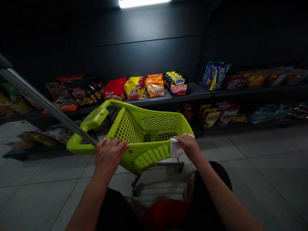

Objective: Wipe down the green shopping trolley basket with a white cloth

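A lime-green plastic shopping cart (158, 116) stands sideways in front of me, its handle end to the left. Its basket holds nothing that I can see. My left hand (109, 155) is closed over the near rim, beside the foot of a grey metal pole (48, 104) that slants up to the left. At the near right corner, my right hand (189, 146) presses a white cloth (176, 148) against the rim, its fingers over the top edge. Part of the cloth hangs down the basket's outer side.
Behind the cart, a dark shelf (199, 90) carries noodle packets (155, 86) in red, yellow, orange and black. Blue snack bags (215, 75) stand farther right. More packets (211, 118) lie on the lower shelf. My knees are close to the cart, above a grey tiled floor (260, 170).
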`<state>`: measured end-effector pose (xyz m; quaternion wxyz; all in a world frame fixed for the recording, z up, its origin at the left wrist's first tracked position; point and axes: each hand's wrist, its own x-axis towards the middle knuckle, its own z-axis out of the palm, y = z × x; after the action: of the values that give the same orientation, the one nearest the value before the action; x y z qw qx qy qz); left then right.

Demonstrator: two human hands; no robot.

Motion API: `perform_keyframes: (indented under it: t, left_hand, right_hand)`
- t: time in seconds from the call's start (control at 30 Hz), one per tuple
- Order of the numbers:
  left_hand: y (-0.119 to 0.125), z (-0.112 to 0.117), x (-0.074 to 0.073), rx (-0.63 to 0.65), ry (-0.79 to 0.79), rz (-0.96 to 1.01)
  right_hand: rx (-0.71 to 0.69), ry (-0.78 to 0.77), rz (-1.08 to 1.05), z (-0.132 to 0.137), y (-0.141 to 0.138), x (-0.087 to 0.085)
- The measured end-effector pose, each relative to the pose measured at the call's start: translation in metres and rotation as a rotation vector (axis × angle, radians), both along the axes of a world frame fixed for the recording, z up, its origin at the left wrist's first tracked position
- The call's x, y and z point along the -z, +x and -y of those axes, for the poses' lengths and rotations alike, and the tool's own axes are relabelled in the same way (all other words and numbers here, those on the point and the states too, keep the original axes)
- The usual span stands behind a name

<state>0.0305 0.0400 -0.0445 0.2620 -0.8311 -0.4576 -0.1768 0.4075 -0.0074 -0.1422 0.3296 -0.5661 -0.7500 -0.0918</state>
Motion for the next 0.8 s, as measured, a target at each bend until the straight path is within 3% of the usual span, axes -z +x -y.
perform_keyframes:
  t: [0.27, 0.33, 0.4, 0.5, 0.8]
  left_hand:
    - [0.007, 0.006, -0.003, -0.035, 0.001, -0.006]
    - [0.01, 0.008, -0.003, -0.043, 0.004, -0.006]
    - [0.012, 0.01, -0.002, -0.041, 0.013, -0.004]
    - [0.014, 0.01, 0.001, -0.015, 0.019, -0.002]
    - [0.017, 0.013, 0.006, 0.047, -0.013, -0.027]
  right_hand:
    - [-0.187, 0.048, -0.108, -0.032, -0.13, -0.013]
    - [-0.216, 0.059, -0.124, -0.035, -0.152, -0.016]
    - [-0.228, 0.059, -0.12, -0.036, -0.156, -0.017]
    - [-0.209, 0.047, -0.108, -0.035, -0.131, -0.014]
    - [0.025, 0.123, -0.172, -0.032, 0.023, 0.014]
